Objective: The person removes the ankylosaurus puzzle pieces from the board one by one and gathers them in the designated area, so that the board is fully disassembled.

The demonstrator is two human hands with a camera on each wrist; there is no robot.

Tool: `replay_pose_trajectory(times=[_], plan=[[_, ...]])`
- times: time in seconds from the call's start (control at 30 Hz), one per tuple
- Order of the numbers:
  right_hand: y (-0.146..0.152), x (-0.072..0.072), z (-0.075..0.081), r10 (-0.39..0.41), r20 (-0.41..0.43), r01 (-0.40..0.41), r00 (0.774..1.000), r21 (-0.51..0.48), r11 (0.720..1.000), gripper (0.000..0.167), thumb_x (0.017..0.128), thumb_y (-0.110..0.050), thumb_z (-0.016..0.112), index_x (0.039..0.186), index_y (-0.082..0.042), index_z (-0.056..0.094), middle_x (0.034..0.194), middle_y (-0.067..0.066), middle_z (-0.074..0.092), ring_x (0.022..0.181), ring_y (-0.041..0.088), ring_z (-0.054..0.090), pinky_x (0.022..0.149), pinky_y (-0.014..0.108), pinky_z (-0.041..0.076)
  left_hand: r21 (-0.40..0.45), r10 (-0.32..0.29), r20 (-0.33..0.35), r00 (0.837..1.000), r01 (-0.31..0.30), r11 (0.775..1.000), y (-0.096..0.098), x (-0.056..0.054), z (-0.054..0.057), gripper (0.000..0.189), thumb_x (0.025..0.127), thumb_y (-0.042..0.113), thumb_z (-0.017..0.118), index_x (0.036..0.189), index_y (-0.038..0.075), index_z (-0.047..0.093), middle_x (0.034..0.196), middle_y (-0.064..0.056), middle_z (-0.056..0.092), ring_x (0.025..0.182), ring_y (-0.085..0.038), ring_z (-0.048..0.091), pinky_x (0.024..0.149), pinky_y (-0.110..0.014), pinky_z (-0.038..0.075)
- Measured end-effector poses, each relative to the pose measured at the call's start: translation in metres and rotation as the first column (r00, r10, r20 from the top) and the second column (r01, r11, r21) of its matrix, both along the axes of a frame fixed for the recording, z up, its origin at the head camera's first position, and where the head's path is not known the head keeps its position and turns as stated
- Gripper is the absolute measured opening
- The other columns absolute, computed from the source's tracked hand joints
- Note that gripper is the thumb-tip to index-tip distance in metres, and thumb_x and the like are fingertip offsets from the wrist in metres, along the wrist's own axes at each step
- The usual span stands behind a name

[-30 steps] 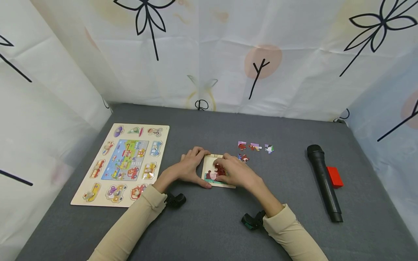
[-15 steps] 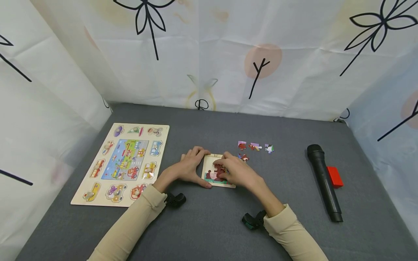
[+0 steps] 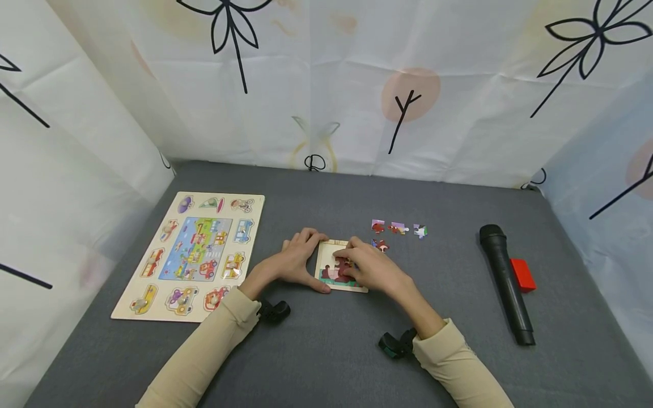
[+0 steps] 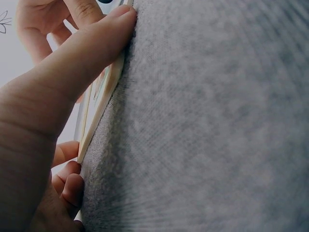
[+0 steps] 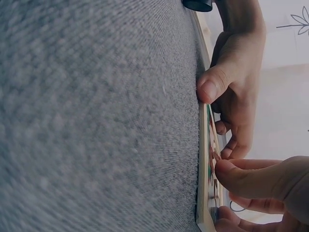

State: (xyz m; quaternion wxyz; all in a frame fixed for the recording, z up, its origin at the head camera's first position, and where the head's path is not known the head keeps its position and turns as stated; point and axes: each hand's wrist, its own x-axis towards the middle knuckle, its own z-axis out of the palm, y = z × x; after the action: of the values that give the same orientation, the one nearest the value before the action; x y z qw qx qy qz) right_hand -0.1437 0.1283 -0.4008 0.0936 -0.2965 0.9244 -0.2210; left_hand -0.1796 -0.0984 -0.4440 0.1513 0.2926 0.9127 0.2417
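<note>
A small wooden puzzle board (image 3: 325,253) with a partly filled brown, pink and green picture lies on the grey table between the hands. My left hand (image 3: 297,262) holds its left side, the thumb at the near corner and the fingers at the far corner. Over the board, my right hand (image 3: 376,268) pinches a brown puzzle piece (image 3: 343,265) between thumb and forefinger, low against the picture. The right wrist view shows the thumb tip at a thin piece (image 5: 217,156), slightly raised on the board. The hand covers the board's right part.
Several loose puzzle pieces (image 3: 399,228) lie behind the right hand, one piece (image 3: 380,246) close to its knuckles. A large wooden vehicle puzzle (image 3: 168,294) lies at left, partly under the left forearm. A black microphone (image 3: 506,286) and a red block (image 3: 523,275) lie at right.
The right fingers shift slightly over the board and the brown piece sits a little differently under them. The left hand and the board stay in place.
</note>
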Motion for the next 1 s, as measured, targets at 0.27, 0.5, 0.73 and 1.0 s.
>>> replay_pose_trajectory(times=[0.27,0.5,0.73,1.0], plan=[[0.002,-0.001,-0.001,0.003,0.022,-0.003,1.000,-0.016,1.000,0.035,0.092,-0.007,0.076,0.126,-0.005,0.071,0.104,0.009,0.060,0.077,0.014,0.052,0.067,0.021,0.042,-0.001,-0.005,-0.001,1.000,0.005,1.000,0.000,-0.001,-0.001,0.106,0.069,0.059,0.089,0.152,0.018,0.038,0.147,-0.012,0.037,0.124,-0.030,0.042,0.085,-0.038,0.029],[0.003,-0.002,-0.002,0.002,0.023,-0.002,1.000,-0.020,1.000,0.035,0.092,-0.009,0.075,0.126,-0.006,0.071,0.104,0.008,0.060,0.077,0.016,0.053,0.065,0.021,0.042,0.002,-0.004,0.002,1.000,0.004,1.000,0.000,0.000,0.000,0.106,0.069,0.059,0.089,0.152,0.018,0.039,0.147,-0.013,0.037,0.125,-0.031,0.041,0.084,-0.038,0.029],[0.005,-0.002,-0.003,0.002,0.027,-0.001,1.000,-0.030,1.000,0.034,0.094,-0.009,0.073,0.128,-0.005,0.070,0.108,0.010,0.061,0.080,0.019,0.056,0.066,0.021,0.043,-0.007,-0.001,0.000,1.000,0.001,1.000,0.000,0.001,0.000,0.105,0.069,0.060,0.089,0.152,0.018,0.039,0.148,-0.012,0.037,0.125,-0.030,0.041,0.086,-0.039,0.030],[0.014,-0.006,-0.002,-0.020,0.026,0.021,0.999,-0.023,1.000,0.037,0.094,-0.009,0.074,0.130,-0.005,0.070,0.108,0.009,0.061,0.083,0.016,0.054,0.070,0.024,0.043,0.002,-0.002,0.003,1.000,0.002,1.000,0.000,0.001,0.001,0.106,0.068,0.060,0.089,0.152,0.019,0.039,0.147,-0.011,0.037,0.124,-0.030,0.041,0.085,-0.038,0.030]])
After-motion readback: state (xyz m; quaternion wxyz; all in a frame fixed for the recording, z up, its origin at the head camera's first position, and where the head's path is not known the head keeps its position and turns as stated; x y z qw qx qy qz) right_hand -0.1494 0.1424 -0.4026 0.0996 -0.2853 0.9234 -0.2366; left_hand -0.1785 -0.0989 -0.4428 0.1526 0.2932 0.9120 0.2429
